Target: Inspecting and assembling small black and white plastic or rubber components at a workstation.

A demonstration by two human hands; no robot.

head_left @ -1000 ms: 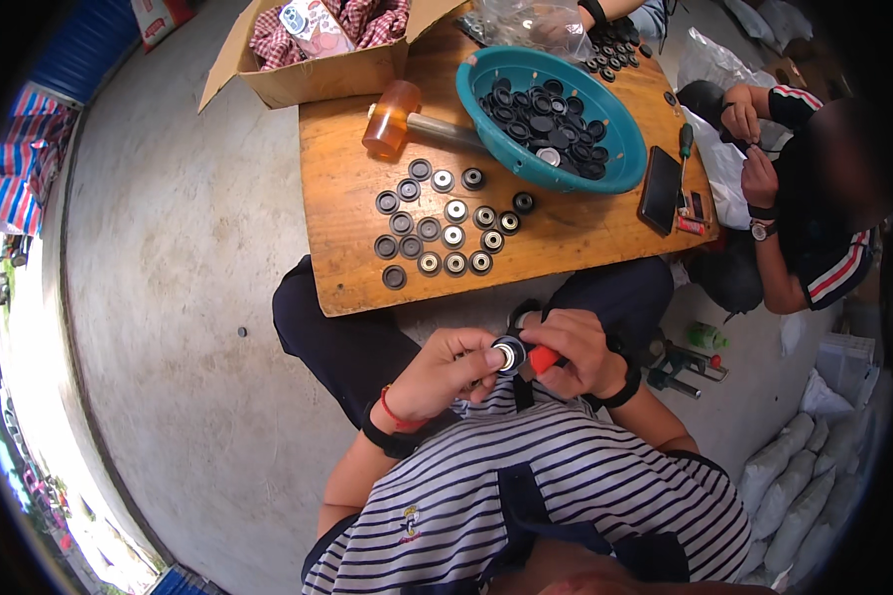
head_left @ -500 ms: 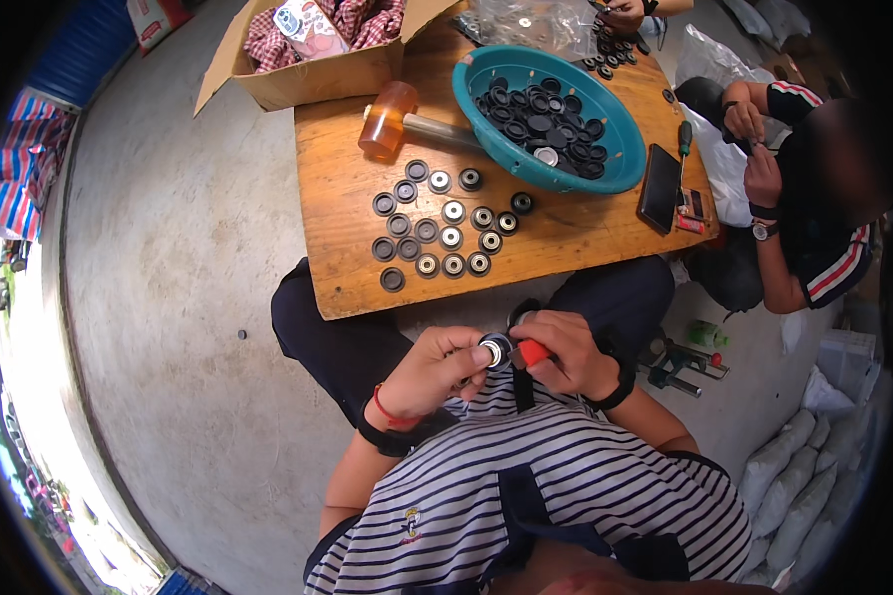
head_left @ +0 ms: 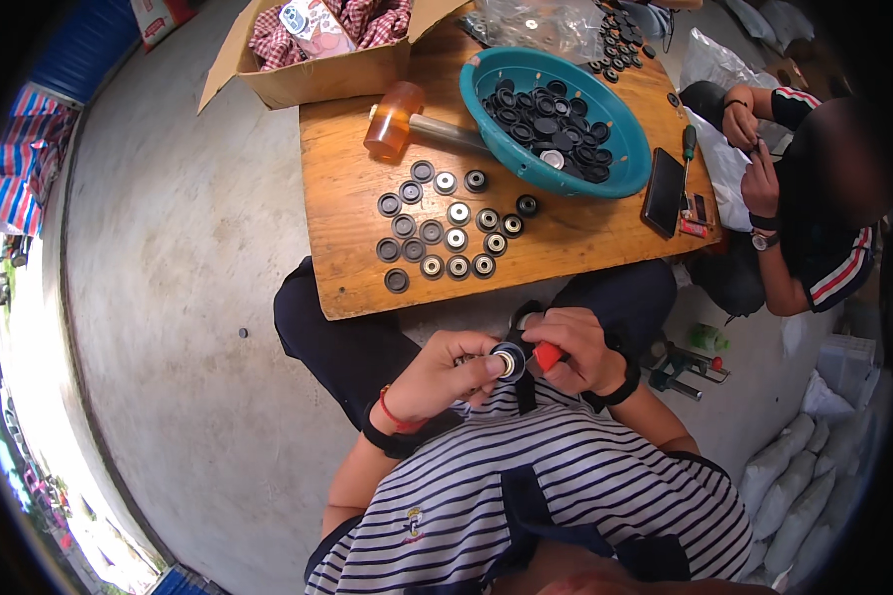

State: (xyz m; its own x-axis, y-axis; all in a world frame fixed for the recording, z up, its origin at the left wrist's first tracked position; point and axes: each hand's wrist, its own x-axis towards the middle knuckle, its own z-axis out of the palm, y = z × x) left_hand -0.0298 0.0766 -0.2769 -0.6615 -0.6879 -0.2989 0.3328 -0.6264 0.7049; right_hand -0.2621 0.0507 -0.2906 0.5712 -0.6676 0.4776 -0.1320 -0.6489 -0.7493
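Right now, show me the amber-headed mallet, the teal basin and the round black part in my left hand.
Amber-headed mallet [head_left: 395, 120]: head camera, on its amber head.
Teal basin [head_left: 622, 124]: head camera, on its inner wall.
Round black part [head_left: 509, 361]: head camera, on its metal ring.

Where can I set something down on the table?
Bare wood: a strip between the left edge of the table and the round parts, and a patch bordered by those parts, the phone and the basin. Crowded: the far end, around the plastic bag.
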